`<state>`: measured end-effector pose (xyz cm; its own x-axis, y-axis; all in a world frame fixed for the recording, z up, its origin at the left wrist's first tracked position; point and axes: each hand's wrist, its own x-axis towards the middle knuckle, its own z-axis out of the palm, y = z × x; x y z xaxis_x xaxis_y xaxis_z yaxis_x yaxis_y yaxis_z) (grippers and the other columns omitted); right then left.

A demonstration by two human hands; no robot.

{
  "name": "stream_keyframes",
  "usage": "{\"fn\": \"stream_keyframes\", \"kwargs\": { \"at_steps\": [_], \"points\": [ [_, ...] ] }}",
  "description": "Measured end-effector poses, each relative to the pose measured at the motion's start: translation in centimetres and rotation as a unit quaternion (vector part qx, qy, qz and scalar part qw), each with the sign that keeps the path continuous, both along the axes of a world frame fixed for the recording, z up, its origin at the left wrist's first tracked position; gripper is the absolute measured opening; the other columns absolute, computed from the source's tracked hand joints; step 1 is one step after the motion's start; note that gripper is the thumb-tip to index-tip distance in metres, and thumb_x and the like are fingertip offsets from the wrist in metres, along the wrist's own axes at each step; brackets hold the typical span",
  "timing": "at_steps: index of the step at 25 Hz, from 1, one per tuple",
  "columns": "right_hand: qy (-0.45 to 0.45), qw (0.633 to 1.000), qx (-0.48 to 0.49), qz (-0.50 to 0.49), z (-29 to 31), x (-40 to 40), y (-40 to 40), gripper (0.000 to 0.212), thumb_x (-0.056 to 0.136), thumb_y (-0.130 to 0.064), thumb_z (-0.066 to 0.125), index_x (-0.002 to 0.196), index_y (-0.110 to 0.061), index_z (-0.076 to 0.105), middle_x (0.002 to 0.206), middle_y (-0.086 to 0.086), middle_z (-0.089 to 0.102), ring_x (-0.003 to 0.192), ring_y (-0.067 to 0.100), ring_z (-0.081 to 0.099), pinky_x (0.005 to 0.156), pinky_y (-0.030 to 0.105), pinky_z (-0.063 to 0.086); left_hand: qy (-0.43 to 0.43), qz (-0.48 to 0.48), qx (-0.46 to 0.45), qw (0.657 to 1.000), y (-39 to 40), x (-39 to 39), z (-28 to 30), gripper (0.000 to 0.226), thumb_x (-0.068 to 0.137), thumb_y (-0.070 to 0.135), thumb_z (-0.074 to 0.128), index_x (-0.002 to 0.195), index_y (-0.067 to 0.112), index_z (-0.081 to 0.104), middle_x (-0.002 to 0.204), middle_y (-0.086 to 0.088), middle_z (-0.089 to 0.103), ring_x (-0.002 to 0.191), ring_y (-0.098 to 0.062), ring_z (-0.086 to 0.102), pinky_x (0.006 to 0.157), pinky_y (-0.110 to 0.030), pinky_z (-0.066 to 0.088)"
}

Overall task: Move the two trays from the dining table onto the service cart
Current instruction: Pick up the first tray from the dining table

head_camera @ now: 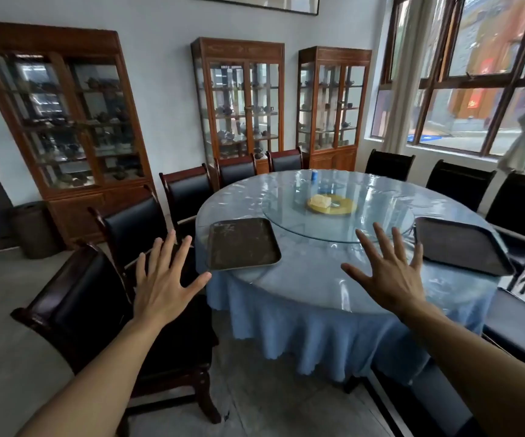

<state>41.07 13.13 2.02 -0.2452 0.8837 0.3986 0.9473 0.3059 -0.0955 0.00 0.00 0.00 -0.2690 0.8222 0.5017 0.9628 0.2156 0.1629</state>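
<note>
Two dark brown rectangular trays lie on the round dining table (311, 279), which has a blue cloth under clear plastic. The left tray (242, 242) sits at the table's left edge, empty and slightly overhanging it. The right tray (460, 244) rests at the right edge. My left hand (163, 279) hovers with fingers spread, just left of the left tray and above a chair. My right hand (390, 272) is spread over the table's near side, between the two trays. Neither hand touches anything. No service cart is in view.
A glass turntable (337, 212) in the table's middle carries a yellow plate (333, 205) with a pale block on it. Dark chairs (135, 225) ring the table closely. Three wooden glass cabinets (239, 99) stand on the far wall, and windows (475, 74) fill the right side.
</note>
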Motion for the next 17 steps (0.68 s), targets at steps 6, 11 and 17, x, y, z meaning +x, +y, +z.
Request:
{"fn": "stream_keyframes", "kwargs": {
  "at_steps": [6, 11, 17],
  "points": [
    [-0.028, 0.999, -0.013, 0.019, -2.0, -3.4, 4.1, 0.086, 0.077, -0.088, 0.004, 0.152, -0.048, -0.006, 0.166, -0.005, -0.010, 0.150, 0.023, -0.018, 0.117, 0.063, -0.007, 0.002, 0.028, -0.020, 0.999, 3.2, -2.4, -1.6, 0.092, 0.081, 0.087, 0.010, 0.157, 0.037, 0.004, 0.168, 0.002, -0.004, 0.153, -0.019, -0.007, 0.122, -0.051, -0.001],
    [-0.028, 0.998, -0.037, 0.034, -3.6, -5.7, 11.1, 0.083, 0.079, -0.086, 0.010, 0.153, -0.048, 0.001, 0.166, -0.005, -0.003, 0.152, 0.023, -0.012, 0.117, 0.063, -0.004, -0.002, 0.043, -0.039, 0.998, 9.1, -4.0, -2.7, 0.090, 0.081, 0.086, 0.007, 0.157, 0.038, 0.005, 0.168, 0.002, -0.001, 0.153, -0.019, -0.006, 0.122, -0.050, -0.001],
    [-0.020, 0.996, -0.064, 0.056, -4.7, -6.6, 22.0, 0.085, 0.078, -0.085, 0.009, 0.154, -0.046, 0.008, 0.167, -0.004, 0.003, 0.152, 0.023, -0.007, 0.119, 0.061, -0.001, -0.013, 0.055, -0.064, 0.996, 19.0, -4.1, -3.2, 0.087, 0.083, 0.084, 0.007, 0.157, 0.038, 0.005, 0.168, 0.003, -0.002, 0.153, -0.019, -0.006, 0.122, -0.050, -0.003]
  ]
}}
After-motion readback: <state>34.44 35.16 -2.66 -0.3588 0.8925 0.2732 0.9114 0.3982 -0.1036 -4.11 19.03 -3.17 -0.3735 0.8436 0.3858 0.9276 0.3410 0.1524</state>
